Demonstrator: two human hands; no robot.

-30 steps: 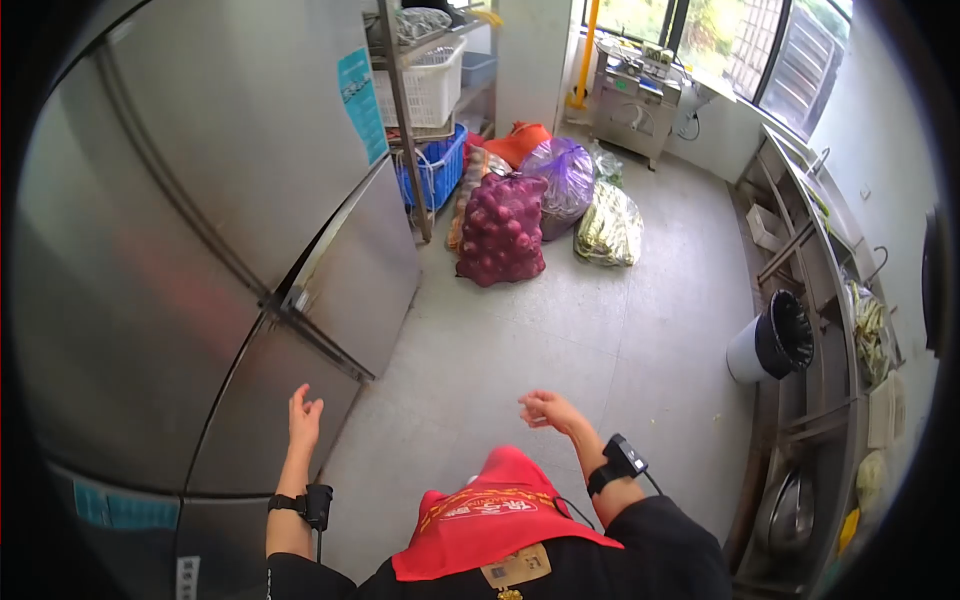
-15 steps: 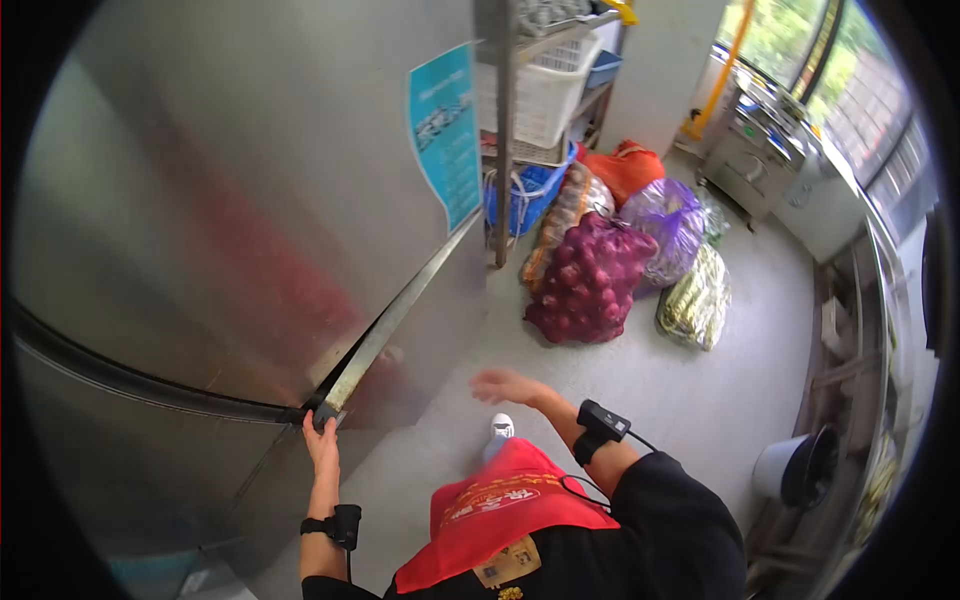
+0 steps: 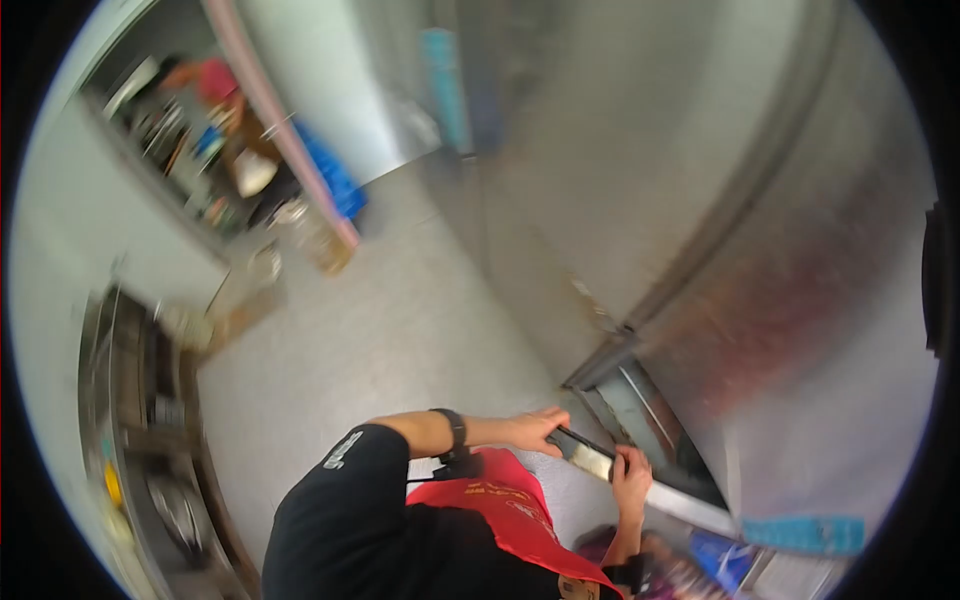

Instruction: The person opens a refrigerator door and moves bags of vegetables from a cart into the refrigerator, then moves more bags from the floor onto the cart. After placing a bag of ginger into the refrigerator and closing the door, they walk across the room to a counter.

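A large stainless steel refrigerator point(image 3: 560, 190) stands at the right, blurred by motion. Its lower door point(image 3: 690, 506) is ajar, and a narrow strip of the pale interior point(image 3: 650, 412) shows through the gap. My left hand point(image 3: 538, 430) reaches across from the left and closes on the dark corner at the near end of the door edge. Close by, my right hand point(image 3: 630, 478) curls its fingers over the same edge. A blue sheet point(image 3: 805, 533) is stuck on the door's outer face.
At the left stands a steel shelf rack point(image 3: 150, 420) with pans on it. Through a doorway with a pink frame point(image 3: 285, 130), a person in red point(image 3: 215, 80) is bent among kitchenware. A blue bag point(image 3: 330, 170) lies by that frame. Blurred sacks point(image 3: 670, 565) sit at the bottom.
The view has swung round to the left, from the produce sacks to the doorway side. My right hand, free before, now grips the door edge beside my left hand. The door gap shows wider.
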